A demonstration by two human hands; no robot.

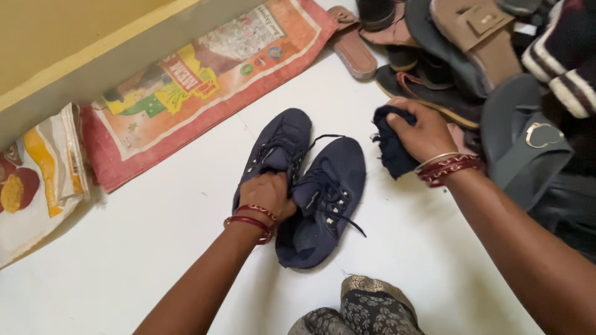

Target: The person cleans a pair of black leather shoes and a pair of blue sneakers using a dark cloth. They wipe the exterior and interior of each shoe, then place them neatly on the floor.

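A: Where are the hands right now?

B: The left hand [268, 195] sits at the centre of the frame, fingers closed on the pair of navy lace-up shoes [307, 186], gripping where the two collars meet. The shoes lie side by side on the white floor [143, 248], toes pointing to the top of the frame, laces loose.

A: And the other one?

B: The right hand [422, 133], right of centre, is closed around a bunched dark blue cloth [391, 146], held just beside the right-hand shoe but not touching it.

A: How far along does the work look?

B: Early, I'd judge. The cloth isn't on a shoe yet, and I can't tell from the uppers whether either has been wiped.

A: What else is around?

B: A heap of sandals and slippers [447, 49] at upper right, a printed woven sack [205, 80] flat against the wall at upper left, another sack [37, 180] at the left edge, and patterned fabric [366, 310] at the bottom
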